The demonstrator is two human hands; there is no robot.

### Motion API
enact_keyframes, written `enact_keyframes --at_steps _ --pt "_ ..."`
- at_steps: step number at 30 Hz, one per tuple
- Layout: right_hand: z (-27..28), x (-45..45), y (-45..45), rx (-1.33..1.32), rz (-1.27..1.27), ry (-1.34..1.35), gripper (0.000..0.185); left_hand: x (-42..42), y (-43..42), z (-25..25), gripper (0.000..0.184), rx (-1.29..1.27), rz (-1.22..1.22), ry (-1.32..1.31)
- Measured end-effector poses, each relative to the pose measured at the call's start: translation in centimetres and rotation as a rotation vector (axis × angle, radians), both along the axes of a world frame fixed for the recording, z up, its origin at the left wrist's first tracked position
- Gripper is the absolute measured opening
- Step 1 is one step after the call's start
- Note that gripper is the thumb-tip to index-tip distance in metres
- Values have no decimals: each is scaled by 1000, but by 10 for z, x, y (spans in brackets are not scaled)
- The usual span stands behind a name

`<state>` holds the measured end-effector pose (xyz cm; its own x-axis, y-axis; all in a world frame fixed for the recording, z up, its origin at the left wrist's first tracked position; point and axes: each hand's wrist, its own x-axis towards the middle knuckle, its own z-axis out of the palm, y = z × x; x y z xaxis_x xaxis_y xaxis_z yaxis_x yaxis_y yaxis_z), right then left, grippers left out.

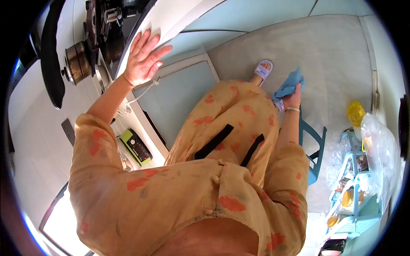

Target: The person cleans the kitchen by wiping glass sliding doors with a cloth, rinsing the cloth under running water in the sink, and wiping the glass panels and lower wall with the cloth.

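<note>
My left hand [144,62] rests at the white counter edge [164,21] in the upper left, its fingers spread and nothing held. Lower and to the right, my right hand [292,99] is closed on a blue cloth [291,83], which hangs out past the fingers over the grey floor. A slippered foot [263,70] shows just left of the cloth.
A pot [77,62] stands beside the stove [96,25] at the upper left. A green and black device [136,147] lies on the counter. A blue stool [315,147] is by my right arm. Light blue shelves [356,224] with jars and plastic bags stand at the right.
</note>
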<state>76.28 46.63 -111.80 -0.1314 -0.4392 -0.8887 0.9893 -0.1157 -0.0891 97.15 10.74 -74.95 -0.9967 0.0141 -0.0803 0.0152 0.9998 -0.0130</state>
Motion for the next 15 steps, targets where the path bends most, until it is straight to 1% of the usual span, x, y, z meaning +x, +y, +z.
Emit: enact_keyframes --at_steps 2,4,5,6,8,10,13,15 --pt "-7 -5 -8 -11 48 20 55 1 -3 0 34 -18 -22 -10" --pt "-14 -3 -13 -13 102 36 55 3 -1 0 35 -22 6 -19" --pt "-17 -1 -19 -32 112 87 56 1 0 0 35 -23 22 -16" --pt "-16 2 -23 -51 122 138 56 3 0 0 35 -25 33 -23" --pt "-13 9 -34 -57 123 168 56 4 -3 -1 34 -24 -14 -24" --pt "-2 18 -48 -61 114 201 57 2 0 -1 34 -33 -7 -27" --pt "9 36 -66 -27 74 272 56 2 -1 -1 36 -39 -19 -13" --pt "10 53 -79 -4 1 553 53 3 -3 -2 37 -42 -37 -2"
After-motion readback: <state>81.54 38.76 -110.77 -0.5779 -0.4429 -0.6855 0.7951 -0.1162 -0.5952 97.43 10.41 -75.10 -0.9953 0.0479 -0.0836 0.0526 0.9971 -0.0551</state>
